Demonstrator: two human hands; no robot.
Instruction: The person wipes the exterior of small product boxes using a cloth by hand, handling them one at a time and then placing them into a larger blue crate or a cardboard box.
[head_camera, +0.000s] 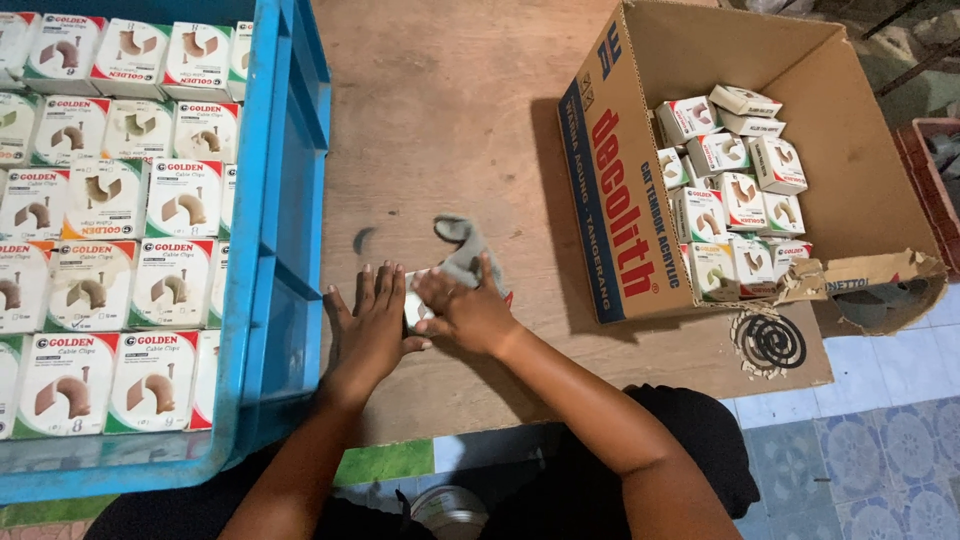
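Observation:
My left hand (368, 325) lies flat on the brown board, fingers spread, its thumb side against a small white box (414, 300). My right hand (462, 308) is closed on a grey cloth (460, 248) and presses it onto the same small box, which is mostly hidden under both hands. A bit of red shows at the box's right edge.
A blue plastic crate (285, 190) at the left holds rows of small white boxes with red and green bands. A brown cardboard carton (610, 170) at the right holds several more such boxes. A dark spiral coil (771, 341) lies near the carton's torn corner. Tiled floor shows below.

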